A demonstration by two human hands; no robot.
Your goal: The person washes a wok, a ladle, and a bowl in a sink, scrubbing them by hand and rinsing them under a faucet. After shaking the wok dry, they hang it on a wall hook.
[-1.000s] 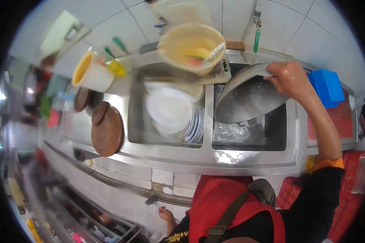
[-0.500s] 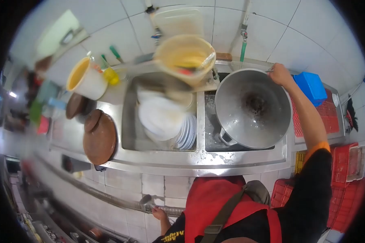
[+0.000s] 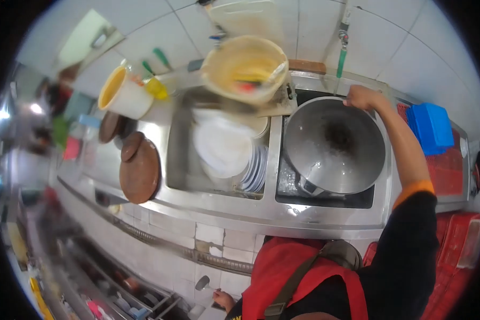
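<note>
A large grey metal pan [image 3: 333, 154] rests tilted over the right sink basin. My right hand [image 3: 364, 98] grips its upper rim at the right, fingers closed around the handle area. Low in the view, beside the red apron, my left hand [image 3: 223, 300] is closed on the thin handle of a ladle [image 3: 202, 283], held out away from the sink. White plates [image 3: 224, 149] fill the left basin, with several more on edge [image 3: 255, 169] at its right side. A green hose [image 3: 341, 63] hangs from the wall tap above the pan.
Behind the left basin stands a cream bucket [image 3: 245, 69] with things inside. A white bucket [image 3: 126, 93] and a brown lid [image 3: 139, 173] sit to the left. Blue containers [image 3: 431, 128] rest on a red rack [image 3: 445, 173] at the right. Red crates [image 3: 453, 256] stand below.
The camera view has shifted, moving the sinks slightly right. My left hand and the ladle are lower in view. My right hand still holds the pan.
</note>
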